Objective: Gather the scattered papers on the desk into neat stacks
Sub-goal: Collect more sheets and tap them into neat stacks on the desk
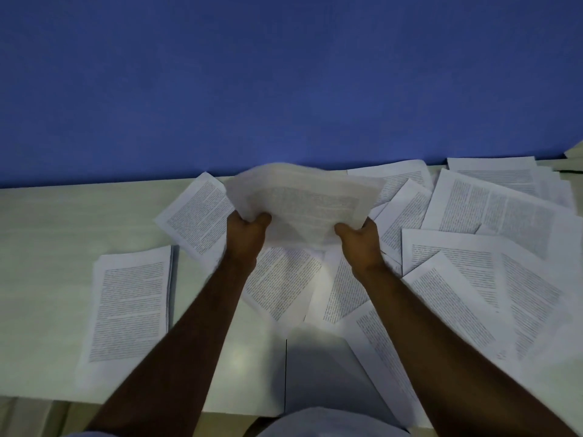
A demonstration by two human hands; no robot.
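Observation:
Both hands hold up a bundle of printed sheets (303, 200) above the desk's middle. My left hand (247, 236) grips its lower left corner, and my right hand (361, 244) grips the lower right corner. The bundle is blurred and tilts away from me. At the left lies a squared stack of printed pages (131, 305). Several loose printed sheets (492, 272) are scattered and overlapping over the centre and right of the pale desk (47, 247). One loose sheet (195, 216) lies askew just left of the held bundle.
A blue wall (284, 83) rises straight behind the desk's far edge. More sheets (495, 175) reach the back right corner. The desk's near edge runs along the bottom, with a seam (285, 373) in the top near my body.

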